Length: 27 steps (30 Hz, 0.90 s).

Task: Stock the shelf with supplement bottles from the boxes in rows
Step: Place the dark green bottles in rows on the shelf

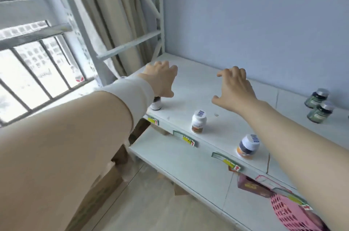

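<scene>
Both my hands reach over the white shelf. My left hand hovers above the shelf's left end, fingers spread and loosely bent, holding nothing. My right hand hovers over the middle, fingers also bent and empty. Along the front edge stand three white bottles: one with a dark band partly hidden under my left wrist, one with a brown label, one with an orange and dark label. Two green glass bottles with silver caps stand at the right.
A lower white shelf runs beneath, with price tags on the upper shelf's front edge. Cardboard boxes sit on the floor at the left. A pink basket hangs at the lower right. A barred window and curtain lie to the left.
</scene>
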Motion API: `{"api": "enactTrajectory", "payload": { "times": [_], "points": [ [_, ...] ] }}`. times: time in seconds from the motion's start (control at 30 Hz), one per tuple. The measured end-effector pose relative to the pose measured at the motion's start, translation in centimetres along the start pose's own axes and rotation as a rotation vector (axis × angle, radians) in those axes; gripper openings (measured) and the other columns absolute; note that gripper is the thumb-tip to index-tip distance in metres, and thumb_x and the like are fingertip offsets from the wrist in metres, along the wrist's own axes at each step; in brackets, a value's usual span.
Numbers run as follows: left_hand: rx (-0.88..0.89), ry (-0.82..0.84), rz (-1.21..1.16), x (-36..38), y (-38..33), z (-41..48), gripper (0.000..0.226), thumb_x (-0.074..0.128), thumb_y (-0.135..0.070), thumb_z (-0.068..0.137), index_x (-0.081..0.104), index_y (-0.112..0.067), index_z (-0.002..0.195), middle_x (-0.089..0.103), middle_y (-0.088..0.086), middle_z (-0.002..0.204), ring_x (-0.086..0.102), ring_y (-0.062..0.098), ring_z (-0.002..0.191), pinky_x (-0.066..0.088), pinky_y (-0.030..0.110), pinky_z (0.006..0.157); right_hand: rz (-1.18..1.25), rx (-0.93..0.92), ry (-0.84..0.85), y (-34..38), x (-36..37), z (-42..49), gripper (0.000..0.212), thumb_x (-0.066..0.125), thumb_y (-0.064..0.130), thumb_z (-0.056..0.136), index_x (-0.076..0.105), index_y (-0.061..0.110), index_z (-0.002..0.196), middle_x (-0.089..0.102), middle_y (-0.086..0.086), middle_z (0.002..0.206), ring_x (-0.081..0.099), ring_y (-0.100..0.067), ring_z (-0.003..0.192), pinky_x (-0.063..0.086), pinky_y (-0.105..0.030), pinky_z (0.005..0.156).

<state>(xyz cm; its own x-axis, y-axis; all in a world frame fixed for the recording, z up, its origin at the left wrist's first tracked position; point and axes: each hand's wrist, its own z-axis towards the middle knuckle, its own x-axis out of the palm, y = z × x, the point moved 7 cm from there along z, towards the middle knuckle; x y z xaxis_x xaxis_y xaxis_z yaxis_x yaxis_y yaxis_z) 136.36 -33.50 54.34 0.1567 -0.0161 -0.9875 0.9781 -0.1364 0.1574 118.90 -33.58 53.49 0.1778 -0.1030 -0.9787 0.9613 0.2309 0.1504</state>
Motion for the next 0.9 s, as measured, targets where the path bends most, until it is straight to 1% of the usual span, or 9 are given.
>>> {"api": "enactTrajectory", "payload": {
  "times": [0.1, 0.17, 0.27, 0.33, 0.4, 0.53, 0.67, 0.77, 0.9],
  "points": [
    [-0.108, 0.027, -0.033, 2.6, 9.6, -5.3, 0.063, 0.064, -0.036, 0.081, 0.04, -0.014, 0.135, 0.043, 0.013, 0.133, 0.043, 0.033, 0.123, 0.041, 0.044, 0.096, 0.018, -0.133, 0.024, 11.8, 2.1, 1.7, 0.067, 0.066, 0.029, 0.078, 0.033, 0.01, 0.134, 0.031, -0.014, 0.134, 0.025, -0.032, 0.128, 0.036, -0.041, 0.096],
    [-0.215, 0.062, -0.064, 5.5, 16.7, -9.3, 0.066, 0.066, -0.037, 0.08, 0.039, -0.014, 0.136, 0.042, 0.014, 0.135, 0.043, 0.034, 0.124, 0.041, 0.045, 0.096, 0.034, -0.218, 0.049, 20.3, 4.4, 2.3, 0.066, 0.066, 0.028, 0.077, 0.035, 0.009, 0.132, 0.031, -0.015, 0.134, 0.026, -0.033, 0.128, 0.037, -0.041, 0.095],
    [-0.382, 0.122, -0.111, 10.8, 27.1, -16.7, 0.069, 0.062, -0.047, 0.08, 0.039, -0.013, 0.136, 0.044, 0.013, 0.132, 0.043, 0.033, 0.123, 0.041, 0.044, 0.095, 0.032, -0.356, 0.117, 32.4, 9.4, 2.0, 0.066, 0.067, 0.029, 0.075, 0.036, 0.009, 0.129, 0.032, -0.015, 0.133, 0.026, -0.033, 0.128, 0.037, -0.043, 0.097],
    [-0.493, 0.183, -0.143, 14.8, 32.9, -21.6, 0.065, 0.057, -0.043, 0.083, 0.038, -0.013, 0.136, 0.044, 0.013, 0.132, 0.043, 0.032, 0.124, 0.04, 0.044, 0.097, 0.022, -0.433, 0.164, 38.9, 12.9, 0.9, 0.067, 0.068, 0.029, 0.074, 0.036, 0.01, 0.13, 0.032, -0.015, 0.134, 0.026, -0.033, 0.128, 0.036, -0.043, 0.1],
    [-0.595, 0.256, -0.186, 18.6, 37.3, -26.0, 0.064, 0.058, -0.038, 0.083, 0.036, -0.011, 0.136, 0.044, 0.013, 0.133, 0.042, 0.032, 0.124, 0.04, 0.044, 0.1, -0.009, -0.509, 0.217, 43.9, 16.4, -0.3, 0.067, 0.067, 0.029, 0.074, 0.036, 0.012, 0.131, 0.033, -0.014, 0.135, 0.027, -0.032, 0.129, 0.035, -0.041, 0.102],
    [-0.701, 0.338, -0.29, 25.0, 42.4, -31.9, 0.064, 0.063, -0.041, 0.08, 0.039, -0.008, 0.129, 0.045, 0.014, 0.131, 0.043, 0.034, 0.123, 0.04, 0.046, 0.099, -0.085, -0.617, 0.329, 50.6, 22.7, -2.5, 0.067, 0.067, 0.031, 0.075, 0.037, 0.011, 0.131, 0.036, -0.014, 0.132, 0.031, -0.032, 0.125, 0.036, -0.039, 0.101],
    [-0.791, 0.413, -0.392, 30.7, 44.6, -35.8, 0.058, 0.06, -0.041, 0.082, 0.041, -0.011, 0.129, 0.046, 0.012, 0.128, 0.044, 0.032, 0.119, 0.04, 0.044, 0.097, -0.138, -0.688, 0.43, 55.2, 28.0, -3.7, 0.061, 0.064, 0.028, 0.077, 0.038, 0.01, 0.129, 0.038, -0.013, 0.13, 0.033, -0.031, 0.123, 0.036, -0.037, 0.098],
    [-0.832, 0.469, -0.434, 34.4, 46.3, -37.2, 0.056, 0.058, -0.038, 0.082, 0.041, -0.012, 0.129, 0.046, 0.011, 0.127, 0.044, 0.031, 0.119, 0.04, 0.043, 0.098, -0.154, -0.731, 0.503, 58.1, 31.9, -3.8, 0.062, 0.063, 0.027, 0.078, 0.036, 0.011, 0.132, 0.037, -0.012, 0.132, 0.031, -0.03, 0.125, 0.035, -0.036, 0.099],
    [-0.881, 0.535, -0.466, 38.6, 49.3, -36.9, 0.054, 0.058, -0.043, 0.082, 0.042, -0.013, 0.124, 0.047, 0.01, 0.125, 0.045, 0.03, 0.117, 0.041, 0.042, 0.095, -0.159, -0.759, 0.569, 61.3, 37.2, -2.0, 0.062, 0.062, 0.025, 0.078, 0.035, 0.013, 0.132, 0.038, -0.01, 0.131, 0.032, -0.028, 0.125, 0.037, -0.035, 0.098]
  ]
}}
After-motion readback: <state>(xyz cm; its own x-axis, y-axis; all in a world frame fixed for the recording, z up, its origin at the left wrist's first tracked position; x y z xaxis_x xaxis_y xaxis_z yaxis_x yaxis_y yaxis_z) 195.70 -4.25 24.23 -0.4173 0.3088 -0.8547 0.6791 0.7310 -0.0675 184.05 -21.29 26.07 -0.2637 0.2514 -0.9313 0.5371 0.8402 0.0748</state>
